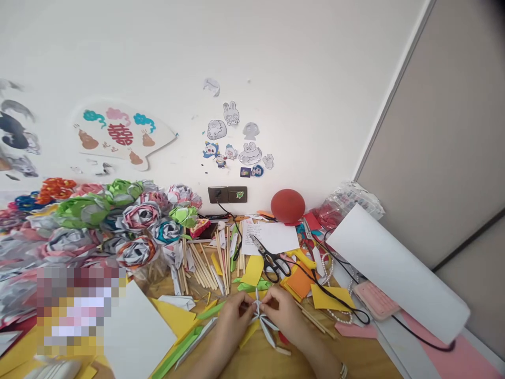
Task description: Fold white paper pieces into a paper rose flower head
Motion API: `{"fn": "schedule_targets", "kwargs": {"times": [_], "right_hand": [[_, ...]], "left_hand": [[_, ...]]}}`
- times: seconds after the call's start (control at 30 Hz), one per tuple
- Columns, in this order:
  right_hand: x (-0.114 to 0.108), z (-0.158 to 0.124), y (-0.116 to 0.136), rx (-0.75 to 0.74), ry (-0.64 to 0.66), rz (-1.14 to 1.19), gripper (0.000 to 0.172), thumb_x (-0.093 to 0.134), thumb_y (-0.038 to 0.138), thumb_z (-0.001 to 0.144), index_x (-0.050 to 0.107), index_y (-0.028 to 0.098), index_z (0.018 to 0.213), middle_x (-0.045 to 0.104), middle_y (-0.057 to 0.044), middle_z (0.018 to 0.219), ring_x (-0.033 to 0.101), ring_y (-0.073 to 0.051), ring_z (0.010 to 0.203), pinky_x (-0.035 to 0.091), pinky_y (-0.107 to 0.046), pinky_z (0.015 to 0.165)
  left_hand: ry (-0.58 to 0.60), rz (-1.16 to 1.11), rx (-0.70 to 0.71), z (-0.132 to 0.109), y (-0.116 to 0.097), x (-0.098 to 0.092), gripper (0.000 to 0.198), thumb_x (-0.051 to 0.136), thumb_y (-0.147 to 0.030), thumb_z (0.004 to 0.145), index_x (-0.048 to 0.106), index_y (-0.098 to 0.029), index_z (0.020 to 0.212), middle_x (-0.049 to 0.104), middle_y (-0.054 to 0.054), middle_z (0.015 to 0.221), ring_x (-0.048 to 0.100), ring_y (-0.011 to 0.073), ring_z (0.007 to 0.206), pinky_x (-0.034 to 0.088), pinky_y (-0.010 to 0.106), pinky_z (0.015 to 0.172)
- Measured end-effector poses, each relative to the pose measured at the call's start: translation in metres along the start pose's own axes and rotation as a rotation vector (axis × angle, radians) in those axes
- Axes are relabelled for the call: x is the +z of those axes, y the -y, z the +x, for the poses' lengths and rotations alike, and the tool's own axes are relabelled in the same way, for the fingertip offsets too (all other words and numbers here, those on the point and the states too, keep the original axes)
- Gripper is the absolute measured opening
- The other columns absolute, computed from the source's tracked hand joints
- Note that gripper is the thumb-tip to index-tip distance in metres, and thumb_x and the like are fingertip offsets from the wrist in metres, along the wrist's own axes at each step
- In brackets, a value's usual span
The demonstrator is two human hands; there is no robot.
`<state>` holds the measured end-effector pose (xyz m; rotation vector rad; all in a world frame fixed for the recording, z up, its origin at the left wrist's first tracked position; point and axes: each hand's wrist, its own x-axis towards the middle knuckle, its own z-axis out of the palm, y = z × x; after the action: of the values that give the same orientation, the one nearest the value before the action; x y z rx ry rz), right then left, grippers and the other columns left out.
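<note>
At six o'clock on the table (366,360): one folded-paper star (258,316), your left hand (235,310) pinching it from nine o'clock, your right hand (281,309) from three; advisable: light, even pressure along creases.

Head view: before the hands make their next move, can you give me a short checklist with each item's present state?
1. Left hand has a grip on the folded paper piece: ok, fingertips pinch it near its upper part.
2. Right hand is also on the piece: ok, from the opposite side.
3. Scissors apart from both hands: ok, lying beyond them.
4. Space around the hands uncluttered: not ok; green strips and wooden sticks lie close by.
5. Piece's strips firmly joined: cannot tell, fingers cover part of it.
</note>
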<state>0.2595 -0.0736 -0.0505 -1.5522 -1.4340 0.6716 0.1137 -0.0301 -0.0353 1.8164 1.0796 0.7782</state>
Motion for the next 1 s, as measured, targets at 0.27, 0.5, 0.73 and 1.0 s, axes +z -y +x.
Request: {"fn": "schedule_targets", "kwargs": {"times": [0.27,0.5,0.73,1.0], "right_hand": [[-0.003,-0.003,0.003,-0.123,-0.002,-0.069,0.012,0.056,0.006,0.071,0.06,0.018,0.072,0.061,-0.001,0.073,0.058,-0.018,0.072,0.042,-0.026,0.066],[-0.002,-0.005,0.011,-0.233,-0.015,-0.164,0.018,0.053,0.0,0.068,0.056,0.017,0.069,0.059,-0.003,0.074,0.055,-0.019,0.076,0.041,-0.028,0.068],[0.001,-0.007,0.007,-0.319,0.006,-0.241,0.023,0.049,-0.004,0.065,0.056,0.018,0.066,0.058,-0.001,0.071,0.054,-0.019,0.073,0.04,-0.026,0.063],[-0.002,-0.005,0.006,-0.374,-0.013,-0.238,0.03,0.047,-0.003,0.069,0.062,0.02,0.081,0.063,-0.002,0.077,0.056,-0.018,0.076,0.042,-0.027,0.066]], "left_hand": [[0.001,0.021,0.064,-0.001,-0.002,0.002,0.008,0.055,-0.024,0.07,0.057,-0.019,0.063,0.062,0.0,0.063,0.058,0.0169,0.06,0.042,0.025,0.057],[-0.068,0.099,0.139,-0.005,-0.004,0.004,0.011,0.051,-0.014,0.066,0.053,-0.02,0.058,0.058,0.001,0.062,0.053,0.0184,0.064,0.038,0.027,0.061],[-0.097,0.076,0.152,-0.01,-0.005,0.011,0.014,0.046,-0.007,0.061,0.048,-0.021,0.057,0.052,0.0,0.06,0.048,0.0182,0.063,0.034,0.028,0.061],[0.047,-0.185,0.09,0.001,0.0,-0.005,0.029,0.045,-0.016,0.066,0.055,-0.018,0.093,0.062,0.004,0.083,0.058,0.0171,0.073,0.045,0.029,0.068]]}}
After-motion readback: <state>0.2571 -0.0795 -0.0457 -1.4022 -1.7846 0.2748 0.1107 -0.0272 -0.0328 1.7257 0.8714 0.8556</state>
